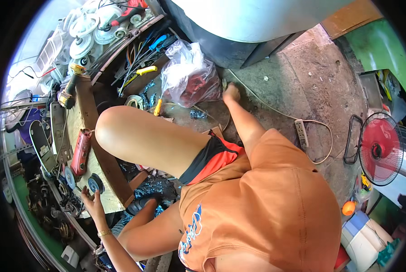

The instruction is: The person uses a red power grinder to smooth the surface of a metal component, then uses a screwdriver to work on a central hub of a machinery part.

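My left hand (93,204) reaches to the wooden bench at the left with fingers apart, beside a dark wheel (95,183) and the shaft of a red bench grinder (81,151) with a pale wheel. My right hand (231,94) is down near the floor, fingers closed around something small that I cannot make out, just right of a clear plastic bag (189,75) holding red contents. A yellow-handled screwdriver (158,107) and blue metallic shavings (197,114) lie near the bag.
A cordless drill (67,95) rests on the bench (117,196). Tools (146,70) crowd the upper left. A power strip (302,133) with its cable lies on the concrete floor (316,77). A red fan (379,149) stands at right. A large grey drum (234,50) is at the top.
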The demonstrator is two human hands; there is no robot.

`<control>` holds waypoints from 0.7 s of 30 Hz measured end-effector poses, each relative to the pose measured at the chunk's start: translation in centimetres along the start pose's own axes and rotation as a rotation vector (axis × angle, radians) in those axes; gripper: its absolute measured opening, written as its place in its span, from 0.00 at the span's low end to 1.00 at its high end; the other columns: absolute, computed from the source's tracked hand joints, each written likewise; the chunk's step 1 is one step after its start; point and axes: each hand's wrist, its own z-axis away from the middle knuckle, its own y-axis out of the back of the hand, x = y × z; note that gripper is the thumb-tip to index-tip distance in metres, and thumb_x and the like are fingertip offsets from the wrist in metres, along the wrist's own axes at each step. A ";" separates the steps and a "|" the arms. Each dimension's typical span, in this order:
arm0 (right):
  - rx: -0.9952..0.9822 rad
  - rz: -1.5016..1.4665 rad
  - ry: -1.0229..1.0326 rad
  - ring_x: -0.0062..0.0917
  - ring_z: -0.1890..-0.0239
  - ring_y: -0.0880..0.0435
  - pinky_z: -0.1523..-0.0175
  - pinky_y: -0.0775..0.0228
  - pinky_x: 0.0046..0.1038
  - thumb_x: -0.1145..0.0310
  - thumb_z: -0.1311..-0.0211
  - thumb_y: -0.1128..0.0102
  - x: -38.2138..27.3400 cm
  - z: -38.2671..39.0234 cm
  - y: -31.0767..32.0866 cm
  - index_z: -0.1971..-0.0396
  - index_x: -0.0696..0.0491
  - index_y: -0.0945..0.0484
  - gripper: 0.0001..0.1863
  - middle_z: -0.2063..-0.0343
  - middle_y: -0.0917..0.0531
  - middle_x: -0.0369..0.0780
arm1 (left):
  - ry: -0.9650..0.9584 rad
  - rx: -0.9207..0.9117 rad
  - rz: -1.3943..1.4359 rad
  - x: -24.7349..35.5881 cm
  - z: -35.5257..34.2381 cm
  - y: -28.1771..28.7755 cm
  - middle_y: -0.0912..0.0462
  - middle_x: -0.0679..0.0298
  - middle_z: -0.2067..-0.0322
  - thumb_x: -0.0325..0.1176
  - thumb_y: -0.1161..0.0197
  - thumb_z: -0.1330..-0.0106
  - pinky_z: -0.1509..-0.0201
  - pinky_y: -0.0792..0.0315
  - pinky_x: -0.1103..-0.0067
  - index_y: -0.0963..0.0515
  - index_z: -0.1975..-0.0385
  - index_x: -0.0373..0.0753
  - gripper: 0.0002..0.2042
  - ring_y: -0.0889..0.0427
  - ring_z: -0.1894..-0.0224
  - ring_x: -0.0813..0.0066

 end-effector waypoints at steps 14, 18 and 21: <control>0.169 0.385 -0.160 0.47 0.59 0.12 0.55 0.22 0.48 0.50 0.34 0.37 35.2 2.2 30.1 0.57 0.51 0.14 0.20 0.62 0.12 0.48 | 0.299 -0.023 0.111 -11.5 1.1 4.0 0.21 0.65 0.50 0.43 0.35 0.29 0.58 0.28 0.79 0.30 0.35 0.38 0.27 0.22 0.57 0.77; 0.050 0.560 -0.050 0.47 0.59 0.12 0.55 0.21 0.49 0.53 0.33 0.37 35.6 5.8 27.7 0.60 0.50 0.14 0.16 0.63 0.12 0.48 | 0.177 -0.030 0.147 -11.7 0.1 4.4 0.21 0.62 0.51 0.40 0.36 0.27 0.51 0.27 0.78 0.30 0.37 0.34 0.25 0.23 0.56 0.77; 0.020 0.567 -0.127 0.48 0.58 0.13 0.54 0.21 0.49 0.52 0.34 0.36 33.4 7.0 25.0 0.61 0.51 0.14 0.17 0.63 0.12 0.49 | 0.168 -0.025 0.156 -11.6 0.8 5.0 0.20 0.61 0.50 0.38 0.36 0.27 0.50 0.27 0.78 0.30 0.37 0.34 0.23 0.21 0.54 0.76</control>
